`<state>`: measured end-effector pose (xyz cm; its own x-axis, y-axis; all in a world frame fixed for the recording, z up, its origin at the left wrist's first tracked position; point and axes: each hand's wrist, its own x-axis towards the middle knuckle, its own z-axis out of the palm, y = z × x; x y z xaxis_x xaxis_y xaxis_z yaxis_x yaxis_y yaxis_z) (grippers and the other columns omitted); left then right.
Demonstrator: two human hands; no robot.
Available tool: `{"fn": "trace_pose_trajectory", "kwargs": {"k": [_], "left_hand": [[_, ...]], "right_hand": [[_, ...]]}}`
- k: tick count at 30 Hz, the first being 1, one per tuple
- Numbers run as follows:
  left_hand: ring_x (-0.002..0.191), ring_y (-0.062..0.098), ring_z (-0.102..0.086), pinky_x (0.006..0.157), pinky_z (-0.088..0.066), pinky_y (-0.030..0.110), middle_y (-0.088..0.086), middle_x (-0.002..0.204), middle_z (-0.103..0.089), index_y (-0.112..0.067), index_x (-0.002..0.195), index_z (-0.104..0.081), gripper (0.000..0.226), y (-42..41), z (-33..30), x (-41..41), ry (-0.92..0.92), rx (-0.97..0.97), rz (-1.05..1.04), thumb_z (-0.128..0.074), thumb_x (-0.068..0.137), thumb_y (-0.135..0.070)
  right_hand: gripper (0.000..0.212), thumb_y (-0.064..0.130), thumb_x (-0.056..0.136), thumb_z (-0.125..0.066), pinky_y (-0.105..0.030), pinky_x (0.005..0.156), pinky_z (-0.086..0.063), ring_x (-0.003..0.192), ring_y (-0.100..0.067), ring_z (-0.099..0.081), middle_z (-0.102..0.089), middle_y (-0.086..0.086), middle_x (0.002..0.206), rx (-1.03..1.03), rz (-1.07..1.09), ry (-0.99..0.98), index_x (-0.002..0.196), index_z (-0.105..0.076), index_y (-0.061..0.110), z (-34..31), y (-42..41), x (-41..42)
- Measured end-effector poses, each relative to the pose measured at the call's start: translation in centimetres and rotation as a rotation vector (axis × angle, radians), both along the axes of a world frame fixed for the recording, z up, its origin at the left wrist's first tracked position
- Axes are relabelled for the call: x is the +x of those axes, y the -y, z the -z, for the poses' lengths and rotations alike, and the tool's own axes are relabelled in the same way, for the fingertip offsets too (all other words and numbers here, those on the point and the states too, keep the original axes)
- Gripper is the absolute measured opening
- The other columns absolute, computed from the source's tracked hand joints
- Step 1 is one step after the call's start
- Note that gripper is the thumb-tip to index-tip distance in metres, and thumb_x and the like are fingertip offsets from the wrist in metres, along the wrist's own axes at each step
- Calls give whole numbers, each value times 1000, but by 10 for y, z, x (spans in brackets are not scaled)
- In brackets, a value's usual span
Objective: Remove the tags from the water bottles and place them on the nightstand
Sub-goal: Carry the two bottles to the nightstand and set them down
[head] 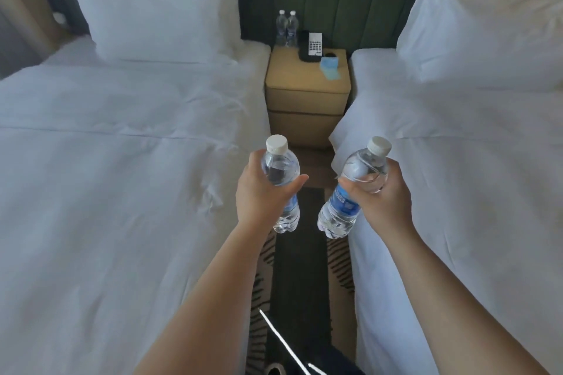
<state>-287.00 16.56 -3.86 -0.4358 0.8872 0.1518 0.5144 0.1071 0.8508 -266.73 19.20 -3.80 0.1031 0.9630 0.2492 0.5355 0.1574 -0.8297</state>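
Left hand grips one bottle; right hand another.

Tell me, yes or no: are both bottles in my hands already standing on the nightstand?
No: the left hand and right hand each hold a bottle in the air, short of the nightstand.

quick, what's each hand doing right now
Left hand: closed around a water bottle, held upright.
Right hand: closed around a second water bottle, tilted, cap leaning right.
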Motion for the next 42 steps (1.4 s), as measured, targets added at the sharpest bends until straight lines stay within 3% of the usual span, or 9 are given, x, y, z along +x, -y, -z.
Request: {"fn": "trace_pose_trajectory", "kwargs": {"k": [4, 8, 15, 18, 22, 28, 33, 42], "left_hand": [[99, 16, -64, 80, -57, 41, -12, 108, -60, -38, 117, -40, 74, -55, 3, -4, 30, 0, 36, -80, 59, -60], [104, 18, -64, 83, -57, 47, -6, 117, -62, -34, 122, -42, 76, -125, 9, -2, 71, -12, 82, -80, 60, -58], [105, 19, -63, 84, -57, 46, -2, 120, -62, -27, 126, -44, 78, -283, 8, 14, 93, -14, 103, -84, 63, -51], [105, 17, -62, 84, -57, 45, -3, 120, -62, -26, 126, -44, 79, -356, 1, 25, 96, -12, 102, -84, 63, -50], [105, 16, -62, 84, -57, 44, -4, 119, -62, -27, 123, -44, 76, -441, -7, 36, 108, 5, 96, -84, 62, -49], [103, 17, -64, 82, -57, 44, -3, 118, -64, -24, 122, -47, 74, -540, -12, 44, 96, 20, 113, -85, 63, -46], [102, 19, -64, 83, -55, 45, -5, 116, -64, -23, 121, -48, 72, -617, -1, 48, 95, 12, 116, -85, 63, -45], [102, 17, -64, 81, -57, 45, -4, 117, -64, -22, 122, -46, 73, -798, 16, 31, 95, -21, 188, -84, 64, -46]], "right_hand": [[77, 56, 65, -75, -2, 70, -34, 105, -11, -57, -60, -1, 126, -17, 47, -6, 128, -46, 21, 6, -49, -3], [69, 47, 68, -78, 3, 59, -35, 97, -3, -53, -62, 2, 119, -34, 60, -26, 125, -48, 22, 16, -114, -4], [59, 45, 69, -77, -13, 66, -43, 84, 1, -56, -53, 23, 98, -47, 78, -104, 117, -46, 29, 13, -269, 9], [62, 43, 69, -78, -21, 71, -47, 89, -6, -56, -54, 15, 101, -58, 87, -108, 119, -48, 23, 5, -344, 21], [60, 41, 69, -78, -14, 64, -42, 87, -2, -56, -55, 16, 100, -55, 85, -141, 118, -48, 23, -4, -428, 32], [63, 42, 69, -77, -14, 64, -43, 95, -7, -56, -56, 12, 106, -74, 78, -166, 122, -48, 23, 1, -523, 38], [66, 42, 67, -80, -26, 74, -48, 98, -11, -58, -59, 10, 109, -82, 98, -168, 122, -48, 24, 15, -598, 41], [69, 50, 66, -78, -11, 63, -38, 94, -5, -52, -52, 16, 107, -92, 135, -97, 122, -44, 28, 33, -781, 24]]}}
